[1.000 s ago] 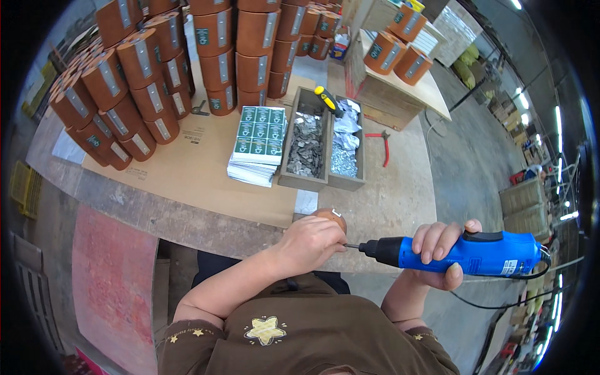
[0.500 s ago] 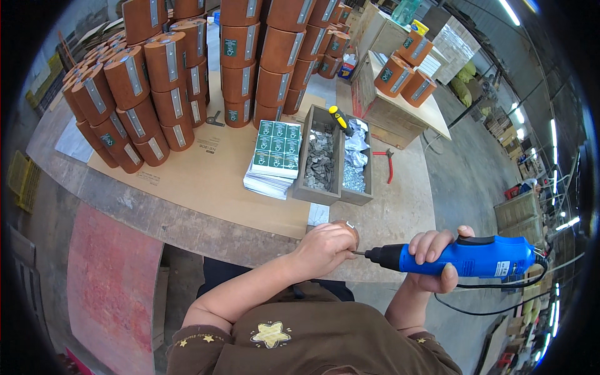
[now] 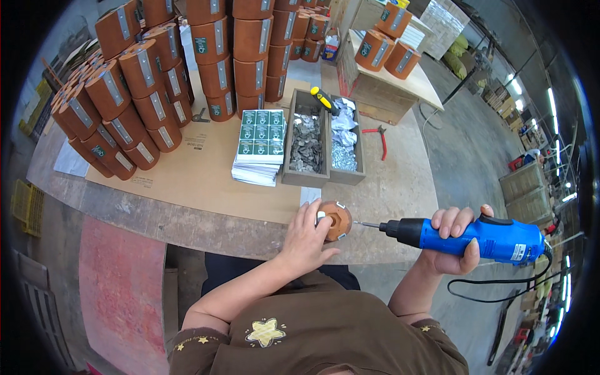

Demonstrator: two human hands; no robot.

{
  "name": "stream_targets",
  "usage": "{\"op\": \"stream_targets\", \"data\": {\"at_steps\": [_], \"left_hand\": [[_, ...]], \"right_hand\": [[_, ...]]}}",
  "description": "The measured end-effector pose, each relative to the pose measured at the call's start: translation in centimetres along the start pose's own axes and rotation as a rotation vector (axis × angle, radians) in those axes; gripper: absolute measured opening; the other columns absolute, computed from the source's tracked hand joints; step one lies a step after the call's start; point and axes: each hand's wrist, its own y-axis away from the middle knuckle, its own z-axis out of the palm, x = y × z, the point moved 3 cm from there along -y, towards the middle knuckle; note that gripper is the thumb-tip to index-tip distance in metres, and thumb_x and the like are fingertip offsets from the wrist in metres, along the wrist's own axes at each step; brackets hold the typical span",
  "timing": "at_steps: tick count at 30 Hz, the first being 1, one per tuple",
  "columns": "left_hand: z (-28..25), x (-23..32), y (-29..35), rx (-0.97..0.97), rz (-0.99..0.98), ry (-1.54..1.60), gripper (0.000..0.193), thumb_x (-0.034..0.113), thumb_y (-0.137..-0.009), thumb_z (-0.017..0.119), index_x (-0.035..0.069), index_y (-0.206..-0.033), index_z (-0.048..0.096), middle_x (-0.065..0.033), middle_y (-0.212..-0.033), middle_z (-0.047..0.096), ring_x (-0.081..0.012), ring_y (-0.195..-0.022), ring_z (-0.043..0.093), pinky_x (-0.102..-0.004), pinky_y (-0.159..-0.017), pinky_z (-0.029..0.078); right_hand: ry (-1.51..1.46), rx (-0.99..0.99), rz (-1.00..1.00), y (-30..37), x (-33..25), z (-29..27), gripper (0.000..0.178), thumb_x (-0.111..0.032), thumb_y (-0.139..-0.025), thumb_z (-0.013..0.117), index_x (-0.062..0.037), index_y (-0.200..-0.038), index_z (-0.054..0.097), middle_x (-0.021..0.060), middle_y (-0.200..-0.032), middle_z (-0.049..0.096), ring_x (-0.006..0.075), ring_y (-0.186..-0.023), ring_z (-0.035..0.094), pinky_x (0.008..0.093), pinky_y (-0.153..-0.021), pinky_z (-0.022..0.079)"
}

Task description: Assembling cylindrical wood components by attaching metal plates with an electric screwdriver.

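Note:
A reddish-brown cylinder (image 3: 338,219) shows its round end, with an angular recess and small metal clips at its rim. My left hand (image 3: 306,234) curls its fingers round the cylinder's left side, the thumb apart below; a small white piece shows by the fingertips. In my right hand (image 3: 453,240) is a blue electric screwdriver (image 3: 494,240), fingers wrapped round its body. Its thin bit points left and ends a little right of the cylinder, apart from it. A black cord loops from the tool's rear end.
Stacked brown cylinders with metal strips (image 3: 215,75) rise at the back left. A pile of green-and-white label sheets (image 3: 259,147) lies beside a divided wooden box (image 3: 327,178) of small metal parts. A yellow-and-black screwdriver (image 3: 323,99) rests on the box. Red-handled pliers (image 3: 383,144) lie to its right.
My left hand has shifted its grip, so the cylinder's end now shows. The electric screwdriver's bit has drawn back to the right, away from the cylinder, and my right hand is slightly higher.

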Motion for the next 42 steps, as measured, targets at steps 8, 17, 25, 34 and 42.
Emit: {"op": "stream_targets", "data": {"at_steps": [8,17,25,34,42], "left_hand": [[1.1,-0.9,-0.8,-0.048,0.033,0.166,0.041,0.007,-0.055,0.075,0.006,-0.086,0.048,-0.0272,-0.123,0.032,-0.0444,-0.106,0.044,-0.0413,-0.083,0.043],[-0.5,-2.5,-3.7,-0.434,0.134,0.258,0.036,0.0,-0.056,0.072,0.005,-0.082,0.048,-0.0181,-0.127,0.034,-0.0363,-0.111,0.042,-0.037,-0.086,0.043],[-1.0,-3.0,-3.9,-0.532,0.026,0.289,0.036,0.001,-0.056,0.071,0.005,-0.084,0.048,-0.0146,-0.13,0.033,-0.0323,-0.116,0.039,-0.0356,-0.089,0.039],[-3.0,-4.1,-8.1,-0.355,0.022,0.405,0.051,0.02,-0.067,0.07,0.006,-0.109,0.046,-0.0123,-0.13,0.034,-0.0267,-0.112,0.043,-0.0363,-0.092,0.036],[-0.4,-11.5,-16.0,-0.254,-0.205,-0.354,0.019,0.013,-0.072,0.061,0.007,-0.09,0.062,-0.0088,-0.084,0.063,-0.0229,-0.085,0.059,-0.0354,-0.078,0.043]], "right_hand": [[-0.022,-0.003,0.04,0.4,-0.2,-1.6,0.055,-0.021,-0.076,0.05,-0.0039,-0.122,0.027,0.008,-0.073,0.05,0.0183,-0.062,0.05,0.0354,-0.061,0.043],[-0.033,0.006,0.052,0.7,-0.7,-3.6,0.055,-0.021,-0.076,0.05,-0.0035,-0.123,0.027,0.0087,-0.075,0.05,0.0187,-0.063,0.051,0.0356,-0.062,0.043],[-0.059,0.057,0.067,0.9,-0.3,-5.3,0.055,-0.021,-0.076,0.048,-0.0027,-0.124,0.027,0.0088,-0.075,0.05,0.0186,-0.063,0.05,0.0358,-0.062,0.043],[-0.08,0.113,0.088,1.0,0.3,-6.6,0.056,-0.021,-0.076,0.049,-0.0019,-0.124,0.027,0.0088,-0.075,0.05,0.0182,-0.063,0.05,0.0354,-0.061,0.042],[-0.06,0.111,0.086,1.1,-0.3,-6.9,0.057,-0.021,-0.076,0.05,-0.0023,-0.125,0.027,0.0083,-0.074,0.05,0.0174,-0.062,0.05,0.035,-0.061,0.042]]}}
